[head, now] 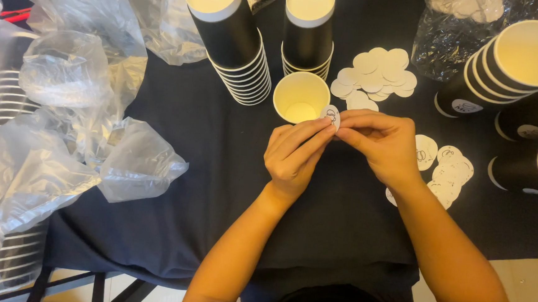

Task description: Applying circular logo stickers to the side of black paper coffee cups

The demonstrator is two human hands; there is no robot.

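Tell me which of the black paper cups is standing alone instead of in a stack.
The single cup just beyond the hands, open and upright on the dark cloth. The other cups sit nested in stacks behind it and to the right.

A single head-worn camera looks almost straight down from above the person's chest, facing away from the body across the desk (206, 166). It sits close: forearms enter from the bottom edge, and both hands meet near the middle of the frame.

Round sticker (331, 115) between both hands' fingers (310, 135)
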